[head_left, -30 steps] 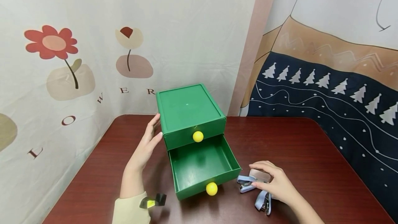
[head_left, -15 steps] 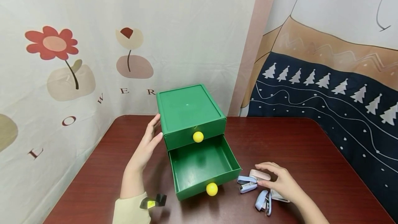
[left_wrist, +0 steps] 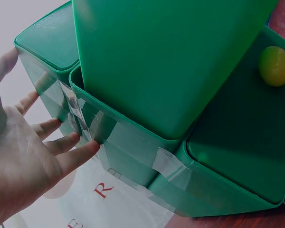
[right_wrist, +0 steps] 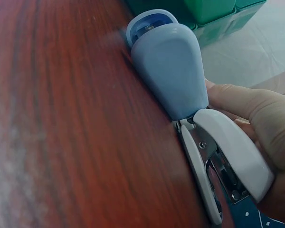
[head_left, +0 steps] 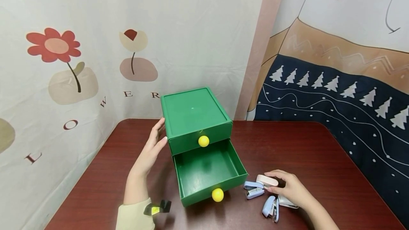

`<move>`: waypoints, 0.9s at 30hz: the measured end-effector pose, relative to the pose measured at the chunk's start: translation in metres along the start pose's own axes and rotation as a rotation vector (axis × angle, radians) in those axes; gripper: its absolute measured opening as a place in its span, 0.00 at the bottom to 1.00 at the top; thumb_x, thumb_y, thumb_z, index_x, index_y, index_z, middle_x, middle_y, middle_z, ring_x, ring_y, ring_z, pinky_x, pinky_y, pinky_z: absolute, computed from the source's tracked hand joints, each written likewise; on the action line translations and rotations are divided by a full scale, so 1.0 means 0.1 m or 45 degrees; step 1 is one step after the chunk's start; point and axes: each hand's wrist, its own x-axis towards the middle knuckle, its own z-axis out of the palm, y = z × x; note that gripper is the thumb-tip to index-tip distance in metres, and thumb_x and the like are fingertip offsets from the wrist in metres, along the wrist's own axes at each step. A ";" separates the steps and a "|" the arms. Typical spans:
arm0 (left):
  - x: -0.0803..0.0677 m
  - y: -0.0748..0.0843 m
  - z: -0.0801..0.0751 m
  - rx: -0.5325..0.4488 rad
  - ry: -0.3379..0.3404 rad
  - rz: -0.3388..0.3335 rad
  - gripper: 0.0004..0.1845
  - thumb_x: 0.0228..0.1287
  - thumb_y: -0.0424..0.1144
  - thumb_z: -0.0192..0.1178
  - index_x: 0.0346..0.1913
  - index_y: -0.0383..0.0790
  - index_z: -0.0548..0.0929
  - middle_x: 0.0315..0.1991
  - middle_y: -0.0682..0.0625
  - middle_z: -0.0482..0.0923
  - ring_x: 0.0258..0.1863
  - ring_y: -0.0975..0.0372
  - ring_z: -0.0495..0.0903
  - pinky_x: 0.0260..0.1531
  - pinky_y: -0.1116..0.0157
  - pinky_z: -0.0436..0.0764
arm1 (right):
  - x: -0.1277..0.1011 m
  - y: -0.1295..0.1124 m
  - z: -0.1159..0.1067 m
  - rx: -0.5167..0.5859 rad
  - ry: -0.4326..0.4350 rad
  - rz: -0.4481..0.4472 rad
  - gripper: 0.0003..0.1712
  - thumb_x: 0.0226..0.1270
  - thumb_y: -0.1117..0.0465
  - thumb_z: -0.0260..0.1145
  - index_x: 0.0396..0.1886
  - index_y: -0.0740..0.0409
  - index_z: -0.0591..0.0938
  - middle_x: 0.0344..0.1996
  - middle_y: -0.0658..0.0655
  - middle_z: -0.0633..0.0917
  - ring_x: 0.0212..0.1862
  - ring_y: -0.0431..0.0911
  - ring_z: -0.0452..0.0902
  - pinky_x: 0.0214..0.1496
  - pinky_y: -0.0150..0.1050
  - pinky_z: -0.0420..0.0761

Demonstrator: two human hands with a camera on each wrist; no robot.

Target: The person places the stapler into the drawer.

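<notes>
The right hand slid nearer, gripping the pink stapler lying leftward.

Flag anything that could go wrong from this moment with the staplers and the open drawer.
The right hand grips only the pink stapler amid a tight cluster; lifting it may knock the light blue staplers beside it. The green plastic drawer box's lower drawer juts far out; a bump could tip it, though the left hand presses its side.

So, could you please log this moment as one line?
left hand: flat against green drawer box | right hand: grips pink stapler | bottom drawer: open
</notes>
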 end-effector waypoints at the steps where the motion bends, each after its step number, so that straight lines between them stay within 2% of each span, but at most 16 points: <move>1: 0.00 0.00 0.00 0.001 0.000 0.001 0.31 0.76 0.35 0.43 0.76 0.44 0.45 0.74 0.47 0.43 0.71 0.52 0.44 0.63 0.42 0.48 | 0.00 0.00 0.00 -0.008 0.002 -0.006 0.21 0.50 0.62 0.77 0.46 0.58 0.85 0.42 0.53 0.84 0.39 0.38 0.77 0.38 0.33 0.76; 10: -0.01 0.00 0.01 -0.001 0.005 -0.014 0.31 0.76 0.36 0.43 0.76 0.45 0.45 0.74 0.48 0.43 0.71 0.52 0.43 0.63 0.42 0.47 | -0.02 0.00 -0.01 -0.068 0.003 0.031 0.17 0.53 0.61 0.76 0.43 0.56 0.86 0.37 0.48 0.85 0.36 0.35 0.76 0.36 0.33 0.75; 21: 0.01 -0.01 0.00 -0.002 -0.001 -0.007 0.31 0.76 0.36 0.43 0.76 0.45 0.45 0.73 0.47 0.43 0.71 0.52 0.44 0.63 0.42 0.48 | -0.01 -0.03 -0.02 -0.108 0.120 0.045 0.17 0.49 0.64 0.77 0.42 0.52 0.87 0.38 0.44 0.85 0.39 0.35 0.77 0.38 0.31 0.74; 27: 0.01 -0.01 0.00 -0.001 0.000 -0.011 0.31 0.76 0.36 0.43 0.76 0.45 0.45 0.73 0.47 0.43 0.71 0.52 0.44 0.62 0.42 0.48 | 0.04 -0.14 -0.08 -0.055 0.150 0.100 0.18 0.50 0.65 0.76 0.44 0.51 0.86 0.38 0.44 0.84 0.36 0.36 0.75 0.33 0.34 0.75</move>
